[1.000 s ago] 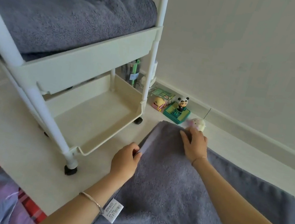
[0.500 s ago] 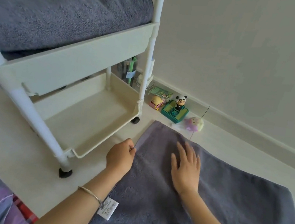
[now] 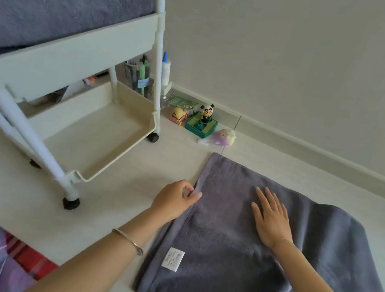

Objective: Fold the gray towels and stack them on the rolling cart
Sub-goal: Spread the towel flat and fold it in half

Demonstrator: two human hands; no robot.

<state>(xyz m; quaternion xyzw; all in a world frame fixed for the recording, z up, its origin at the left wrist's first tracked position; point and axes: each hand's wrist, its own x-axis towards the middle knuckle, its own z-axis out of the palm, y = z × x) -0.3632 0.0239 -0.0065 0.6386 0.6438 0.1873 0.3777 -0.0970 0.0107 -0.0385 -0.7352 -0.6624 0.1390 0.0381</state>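
Well, the tips of the left hand's fingers are hard to see, because they curl in against the cloth. The left hand point(image 3: 174, 200) pinches the side hem of the gray towel point(image 3: 232, 254) with its thumb and bent fingers, at about nine o'clock on the towel. The right hand point(image 3: 269, 220) lies flat on top of the towel. Its fingers are straight and a little spread, and it holds nothing. They point to eleven o'clock.

Both arms come in from the bottom of the view. A thin silver bracelet point(image 3: 128, 238) sits on the left wrist.

The towel lies spread on the pale floor point(image 3: 25, 194). Its near end runs out of the view at five o'clock. A small white label point(image 3: 173, 259) sits by its left hem, and the print is too small to read.

The rolling cart point(image 3: 72, 67) stands at ten o'clock from the towel, not touching it. A pile of gray towels point(image 3: 45, 1) fills its upper tray, cut off at the top and left. A white bottle point(image 3: 165, 66) and a cup of pens point(image 3: 137, 78) are partly hidden behind the cart's post.

At twelve o'clock, by the wall, sit little toys: a panda figure point(image 3: 206, 113) on a green box point(image 3: 199, 126), a yellow toy point(image 3: 178, 114) and a round purple toy point(image 3: 225, 136).
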